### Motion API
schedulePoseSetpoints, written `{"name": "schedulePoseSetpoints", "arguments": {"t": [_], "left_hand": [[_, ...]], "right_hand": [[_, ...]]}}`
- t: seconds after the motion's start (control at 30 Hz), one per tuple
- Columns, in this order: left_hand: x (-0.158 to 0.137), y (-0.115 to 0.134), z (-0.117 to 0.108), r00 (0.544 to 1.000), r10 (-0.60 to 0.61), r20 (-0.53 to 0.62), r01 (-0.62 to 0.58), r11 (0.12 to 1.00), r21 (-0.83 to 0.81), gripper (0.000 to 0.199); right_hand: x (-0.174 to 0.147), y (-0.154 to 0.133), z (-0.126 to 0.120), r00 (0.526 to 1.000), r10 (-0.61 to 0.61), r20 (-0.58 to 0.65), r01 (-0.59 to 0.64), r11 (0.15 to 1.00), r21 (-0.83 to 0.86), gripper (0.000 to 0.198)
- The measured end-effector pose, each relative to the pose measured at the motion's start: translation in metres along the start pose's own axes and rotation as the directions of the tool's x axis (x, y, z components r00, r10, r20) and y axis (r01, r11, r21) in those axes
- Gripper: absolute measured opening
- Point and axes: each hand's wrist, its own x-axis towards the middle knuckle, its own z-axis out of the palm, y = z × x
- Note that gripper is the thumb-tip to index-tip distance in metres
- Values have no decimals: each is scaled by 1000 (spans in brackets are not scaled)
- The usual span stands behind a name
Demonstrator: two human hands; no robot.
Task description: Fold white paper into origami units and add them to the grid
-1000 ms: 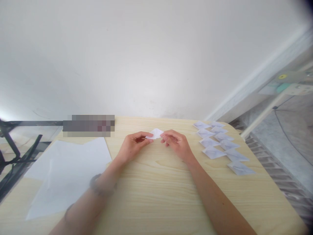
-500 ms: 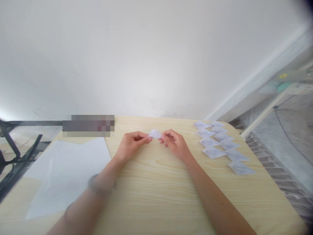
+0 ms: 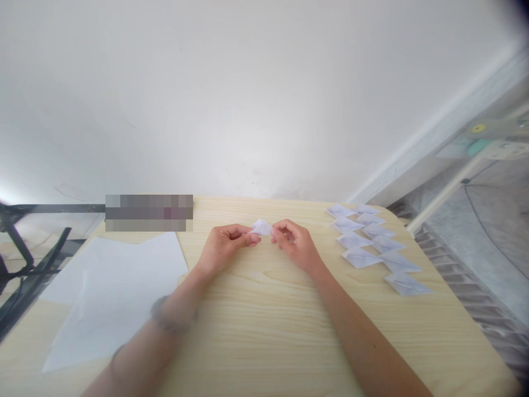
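Between my two hands, over the far middle of the table, is a small folded white paper with a pointed top. My left hand pinches its left corner between thumb and fingers. The right corner is pinched by my right hand, with the other fingers curled in. Off to the right lie several finished-looking paper boats in two slanting rows, apart from my hands. White paper sheets spread flat on the left, partly under my left forearm.
The light wooden table meets a white wall at its back. A blurred-out object sits at the far left edge. Black metal bars stand left of the table, and a pale pole leans at the right.
My left thumb has shifted slightly right and down along the folded paper's lower edge. Both hands keep their pinch, and the rest looks the same.
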Motion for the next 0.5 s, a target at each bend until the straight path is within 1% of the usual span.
{"name": "schedulePoseSetpoints", "arguments": {"t": [0.13,0.27,0.37,0.5], "left_hand": [[0,2,0,1000,-13,6,14,996,-89,34],[-1,7,0,999,-54,-3,54,997,-56,49],[-2,9,0,996,-81,37,83,995,-62,50],[-1,6,0,994,-44,100,53,995,-87,44]], "right_hand": [[1,3,1,999,38,-19,-38,999,24,22],[1,4,1,998,43,-37,-41,998,37,20],[1,3,1,999,9,-44,-9,1000,9,18],[-1,-3,2,996,-91,-21,89,994,-66,14]]}}
